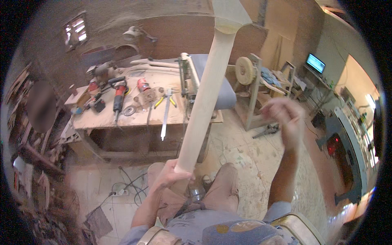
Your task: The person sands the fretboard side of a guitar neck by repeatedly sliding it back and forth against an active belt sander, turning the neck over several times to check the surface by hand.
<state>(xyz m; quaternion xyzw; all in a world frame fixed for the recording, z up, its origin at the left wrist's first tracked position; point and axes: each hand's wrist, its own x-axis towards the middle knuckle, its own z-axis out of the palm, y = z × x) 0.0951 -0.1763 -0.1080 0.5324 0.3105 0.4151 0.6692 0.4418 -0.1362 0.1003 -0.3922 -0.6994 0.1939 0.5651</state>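
My left hand is closed round the near end of a long pale wooden piece. The piece slants up and away from my lap, and its far end flares wider after a step, running out at the top of the view. My right hand is raised in the air to the right, apart from the wood. Motion smears its fingers, so whether it holds anything does not show. Behind the wood stands a workbench with a machine carrying a wide grey belt.
The bench bears a red angle grinder, yellow-handled pliers and a metal rule. A round buffing wheel on a wooden stand is right of the belt. Cables lie on the tiled floor at left. A lit screen stands far right.
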